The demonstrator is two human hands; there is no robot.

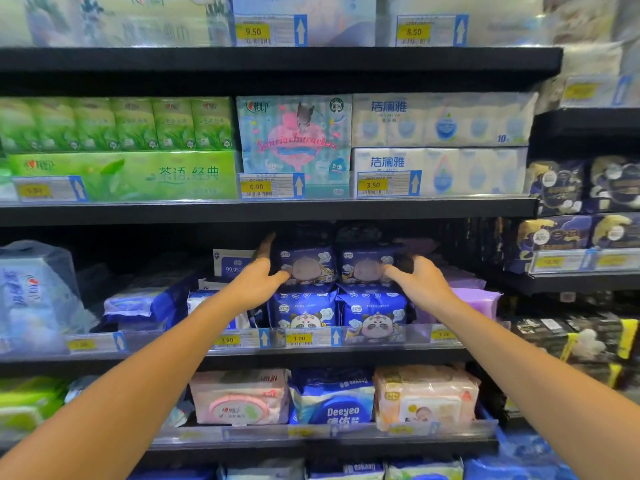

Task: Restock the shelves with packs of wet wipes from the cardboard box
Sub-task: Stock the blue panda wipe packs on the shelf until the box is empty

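Blue wet wipe packs with a panda print stand in two tiers on the middle shelf (pixel 381 349). The lower two packs (pixel 337 311) stand behind the price rail. My left hand (pixel 256 284) presses straight fingers along the left side of the upper left pack (pixel 306 266), thumb on its front. My right hand (pixel 417 280) curls its fingers round the right edge of the upper right pack (pixel 363 265), thumb on its front. The cardboard box is out of view.
Purple packs (pixel 478 301) lie right of the blue ones, white-blue packs (pixel 145 299) to the left. Tissue bundles (pixel 294 143) fill the shelf above. Larger wipe packs (pixel 332 398) stand on the shelf below. Dark packs (pixel 568 336) line the neighbouring rack on the right.
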